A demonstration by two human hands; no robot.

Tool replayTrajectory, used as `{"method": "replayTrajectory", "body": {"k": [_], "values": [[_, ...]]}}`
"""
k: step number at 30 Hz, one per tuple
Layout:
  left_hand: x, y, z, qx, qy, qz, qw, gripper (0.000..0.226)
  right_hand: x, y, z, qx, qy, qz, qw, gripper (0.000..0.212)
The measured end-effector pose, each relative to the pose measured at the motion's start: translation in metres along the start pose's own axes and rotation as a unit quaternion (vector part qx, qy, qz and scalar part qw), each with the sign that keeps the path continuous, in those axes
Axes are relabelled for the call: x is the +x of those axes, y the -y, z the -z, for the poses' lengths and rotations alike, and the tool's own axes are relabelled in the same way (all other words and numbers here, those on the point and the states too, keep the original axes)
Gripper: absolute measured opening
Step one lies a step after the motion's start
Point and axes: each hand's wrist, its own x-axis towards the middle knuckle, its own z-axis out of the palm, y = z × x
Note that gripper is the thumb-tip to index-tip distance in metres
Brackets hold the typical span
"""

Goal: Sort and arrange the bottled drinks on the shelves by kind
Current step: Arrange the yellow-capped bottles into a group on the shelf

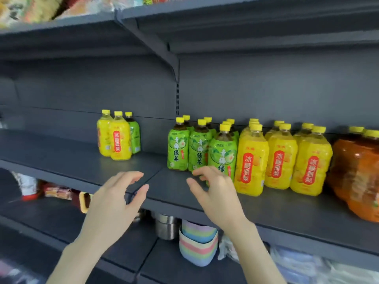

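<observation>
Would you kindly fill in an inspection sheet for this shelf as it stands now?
Surface: grey shelf, bottles standing upright on it.
Job's things: left group, two yellow bottles and one green, mixed; to the right, green rows, yellow rows, then orange bottles, each kind together.
Clutter: nothing seen on this shelf.
Grippers: left hand and right hand both open, holding nothing, before the shelf's front edge.
Cables: nothing seen.
Surroundings: packets on the shelf above; striped bowls and a steel pot below.
</observation>
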Motion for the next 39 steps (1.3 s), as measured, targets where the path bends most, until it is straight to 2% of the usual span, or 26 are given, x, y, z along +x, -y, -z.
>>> {"method": "replayTrajectory", "body": {"k": [9,13,17,21,25,28,33,39], "values": [[0.105,0.107,-0.007,-0.020,-0.015,-0.038,0.999,0.037,0.108,0.016,-0.098,0.020,-0.044,0.025,0.999,0.023],[0.147,0.160,-0.014,-0.024,0.001,-0.008,1.000,0.034,0.167,0.019,-0.153,0.021,-0.007,0.015,1.000,0.022],[0.187,0.219,-0.019,-0.047,-0.019,0.018,0.999,0.017,0.224,0.026,-0.207,0.020,0.025,0.005,0.999,0.020],[0.224,0.278,-0.027,-0.076,-0.031,0.064,0.995,0.020,0.268,0.035,-0.257,0.016,0.056,-0.005,0.998,0.024],[0.263,0.335,-0.039,-0.131,-0.040,0.104,0.985,0.023,0.305,0.039,-0.307,0.024,0.053,-0.025,0.998,0.034],[0.292,0.373,-0.051,-0.153,-0.024,0.098,0.983,0.031,0.325,0.044,-0.337,0.038,0.031,-0.066,0.997,0.048],[0.340,0.414,-0.077,-0.161,0.030,0.074,0.984,0.063,0.348,0.051,-0.373,0.061,-0.009,-0.144,0.988,0.070],[0.367,0.433,-0.106,-0.176,0.060,0.081,0.979,0.080,0.348,0.044,-0.391,0.216,0.005,-0.224,0.950,0.064]]}}
